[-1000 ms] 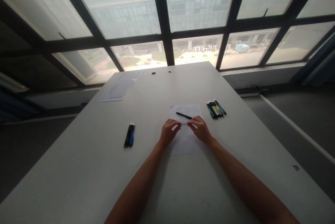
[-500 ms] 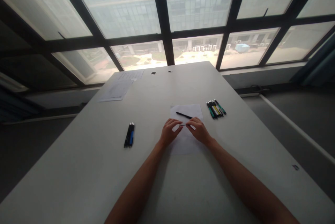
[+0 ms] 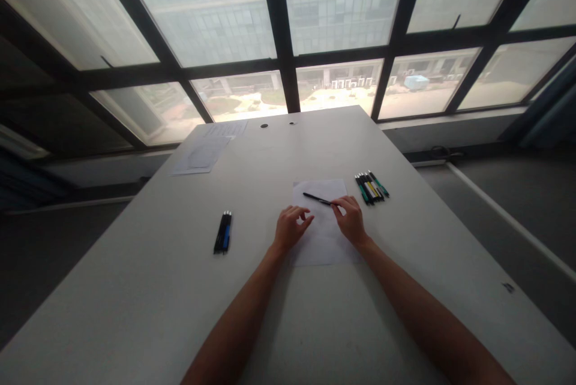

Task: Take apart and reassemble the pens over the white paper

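A black pen [image 3: 312, 196] lies slantwise on a white sheet of paper [image 3: 315, 250]. At its right end is my right hand [image 3: 351, 221], thumb and fingertips closed in a pinch on a thin dark pen refill, which is mostly hidden against the pen. Whether the fingers also touch the pen I cannot tell. My left hand [image 3: 289, 229] rests at the paper's left edge with thumb and index finger apart and nothing between them.
Several black pens, one with a blue part [image 3: 226, 236], lie in a bundle on the left. On the right is a row of pens with green, white and yellow parts [image 3: 371, 187]. Papers [image 3: 200, 154] lie far left on the white table [image 3: 135, 289], before a window.
My right hand has moved up and right, taking the thin refill away from the left fingertips to the black pen. My left hand has stayed in place, now with nothing in it.
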Tool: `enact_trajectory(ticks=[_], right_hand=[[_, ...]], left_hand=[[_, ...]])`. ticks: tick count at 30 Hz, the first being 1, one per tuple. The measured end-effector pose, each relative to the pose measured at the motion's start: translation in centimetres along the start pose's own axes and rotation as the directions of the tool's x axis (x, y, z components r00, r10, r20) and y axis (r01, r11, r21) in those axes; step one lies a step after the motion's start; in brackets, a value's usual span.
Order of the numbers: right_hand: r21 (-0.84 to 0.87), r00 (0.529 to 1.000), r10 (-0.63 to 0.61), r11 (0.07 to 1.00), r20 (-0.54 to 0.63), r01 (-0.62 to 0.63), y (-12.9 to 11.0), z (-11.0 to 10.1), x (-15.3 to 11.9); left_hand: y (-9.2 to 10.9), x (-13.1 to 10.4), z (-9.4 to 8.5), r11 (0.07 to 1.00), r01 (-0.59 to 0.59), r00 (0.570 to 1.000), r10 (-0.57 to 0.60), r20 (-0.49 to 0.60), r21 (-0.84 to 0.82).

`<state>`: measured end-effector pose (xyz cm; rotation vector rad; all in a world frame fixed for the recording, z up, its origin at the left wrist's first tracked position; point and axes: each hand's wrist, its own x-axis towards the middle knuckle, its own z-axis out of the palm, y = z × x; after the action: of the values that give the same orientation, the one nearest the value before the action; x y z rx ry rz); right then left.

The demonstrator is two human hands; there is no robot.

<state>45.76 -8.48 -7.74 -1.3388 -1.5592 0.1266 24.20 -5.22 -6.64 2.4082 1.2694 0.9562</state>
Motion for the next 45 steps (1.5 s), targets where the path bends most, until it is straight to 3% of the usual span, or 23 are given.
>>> enact_trajectory(ticks=[6,17,29,38,45], right_hand=[[-0.014,0.999,0.008,1.0,-0.031,-0.008,0.5,0.2,-0.1],[-0.013,1.0,0.01,1.0,-0.007,-0.01,0.8,0.3,-0.1],[-0.019,1.0,-0.012,1.0,0.02,0.012,0.9,0.3,-0.2],[-0.186,0.993,-0.096,0.977,0.067,0.107,0.0,0.0,-0.2],[-0.156,0.986,-0.13,0.977,0.108,0.146,-0.6,0.1,-0.2]], left_hand=[[-0.2,0.1,0.2,1.0,0.001,0.997,-0.003,0.074,0.028],[-0.8,0.1,0.7,0.999,-0.032,0.994,0.03,0.102,0.021],[-1.2,0.0,1.0,0.991,-0.009,1.0,0.006,-0.022,-0.134],[-1.2,0.2,0.7,0.98,0.04,0.99,-0.065,-0.124,-0.196],[-1.1,0.0,0.6,0.969,0.031,0.987,-0.068,-0.147,-0.244]])
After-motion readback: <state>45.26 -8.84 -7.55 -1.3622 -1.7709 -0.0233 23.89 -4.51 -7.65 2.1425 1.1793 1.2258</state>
